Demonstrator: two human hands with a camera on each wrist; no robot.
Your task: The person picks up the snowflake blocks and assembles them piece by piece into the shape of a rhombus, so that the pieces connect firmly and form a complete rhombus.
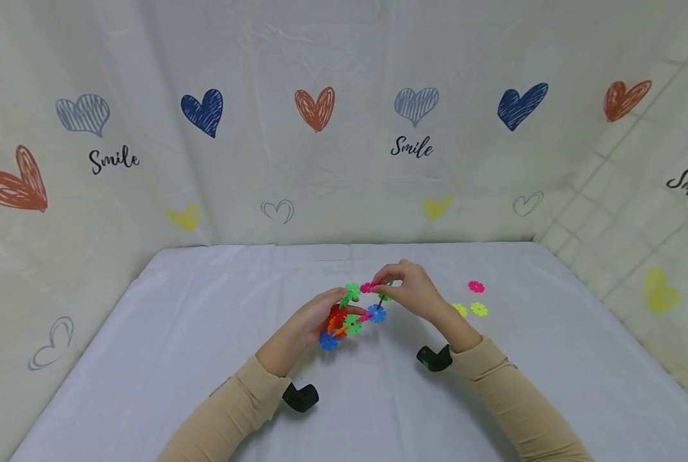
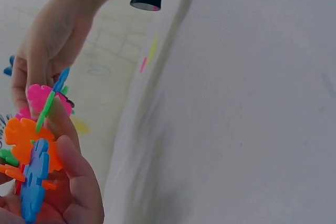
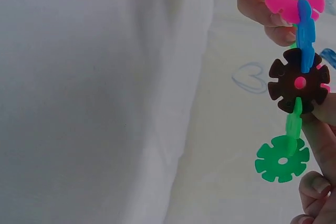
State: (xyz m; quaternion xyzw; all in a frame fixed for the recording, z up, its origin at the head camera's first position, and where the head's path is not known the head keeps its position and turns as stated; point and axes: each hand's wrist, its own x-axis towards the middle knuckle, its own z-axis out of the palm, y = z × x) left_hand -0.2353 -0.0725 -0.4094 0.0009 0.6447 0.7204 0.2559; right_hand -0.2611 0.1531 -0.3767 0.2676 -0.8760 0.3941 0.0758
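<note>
My left hand [image 1: 316,316] holds a chain of slotted plastic flower discs linked edge to edge. In it are a red disc [image 1: 338,316], an orange disc [image 2: 23,137] and a blue disc [image 2: 34,182] close to the palm. Beyond the fingers the chain runs on through a blue disc [image 1: 377,314], a dark brown disc [image 3: 281,85] and a green disc [image 3: 282,161] hanging at its end. With thumb and fingers, my right hand [image 1: 413,290] pinches a pink disc [image 1: 366,287], right beside a green disc [image 1: 352,292] of the chain.
On the white-covered table [image 1: 147,359], a loose pink disc [image 1: 476,287] and two yellow discs [image 1: 479,309] lie beyond the right wrist. Black wrist cameras [image 1: 300,398] jut out under both wrists. A printed cloth wall [image 1: 344,167] rises behind the table.
</note>
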